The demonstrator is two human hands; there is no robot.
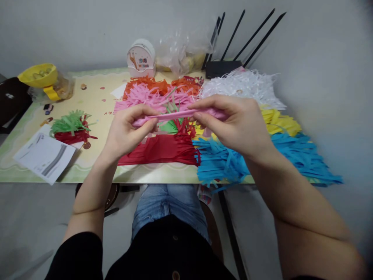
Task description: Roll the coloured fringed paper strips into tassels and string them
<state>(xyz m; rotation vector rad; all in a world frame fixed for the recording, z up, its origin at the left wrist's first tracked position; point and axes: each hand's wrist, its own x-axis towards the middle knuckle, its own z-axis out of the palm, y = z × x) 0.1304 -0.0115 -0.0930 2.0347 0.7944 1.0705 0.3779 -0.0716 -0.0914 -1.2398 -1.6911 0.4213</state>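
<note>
A pink tissue-paper strip is stretched level between my two hands, narrowed to a thin twisted-looking band in the middle. My left hand pinches one end between thumb and fingers. The other end is pinched by my right hand, with more pink paper showing under its fingers. Below them on the table lie red fringed paper and a little green fringed paper. Pink fringed paper spreads out behind my hands, and blue fringed paper lies below my right hand.
Orange, white and yellow fringed paper lie farther back and right. A black router with several antennas stands by the wall. At left are a green paper tassel, a printed sheet and a yellow bowl.
</note>
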